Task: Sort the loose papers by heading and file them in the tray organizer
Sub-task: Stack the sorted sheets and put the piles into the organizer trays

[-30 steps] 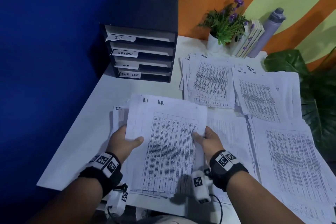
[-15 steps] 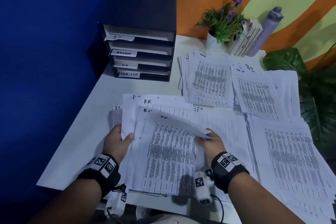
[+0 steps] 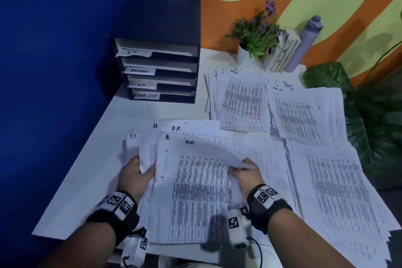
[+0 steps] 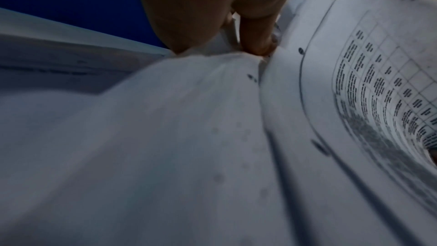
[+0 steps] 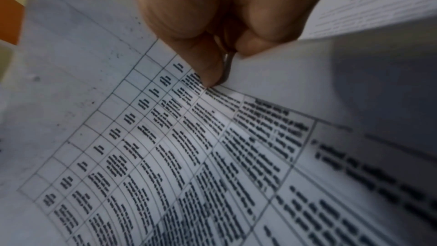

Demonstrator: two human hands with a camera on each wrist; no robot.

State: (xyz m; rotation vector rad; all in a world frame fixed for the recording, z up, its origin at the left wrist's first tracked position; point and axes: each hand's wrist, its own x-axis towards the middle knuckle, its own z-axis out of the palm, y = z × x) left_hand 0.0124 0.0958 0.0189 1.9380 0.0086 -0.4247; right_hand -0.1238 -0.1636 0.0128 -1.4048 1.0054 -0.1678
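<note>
A fanned stack of printed sheets headed H.R. [image 3: 195,189] lies at the table's near edge. My left hand [image 3: 136,175] grips the stack's left edge, thumb on top; the left wrist view shows the thumb [image 4: 256,40] pinching the paper edges [image 4: 201,111]. My right hand [image 3: 245,173] pinches the folded-down top right corner of the uppermost H.R. sheet [image 5: 165,156], thumb and finger closed on the paper's edge. A sheet headed I.T. [image 3: 132,139] peeks out under the stack at left. The black tray organizer [image 3: 161,54], labelled IT, ADMIN, H.R and TASK LIST, stands at the back left.
An ADMIN pile [image 3: 241,102] and a TASK LIST pile [image 3: 304,115] lie at the back right, and a large pile [image 3: 339,191] at the right. A potted plant [image 3: 256,37], books [image 3: 285,52] and a grey bottle [image 3: 304,43] line the wall. A leafy plant [image 3: 374,119] stands off the right edge.
The H.R. stack, held raised and squared a second ago, has come down fanned out. My right hand has curled the top sheet's right corner over and now pinches it.
</note>
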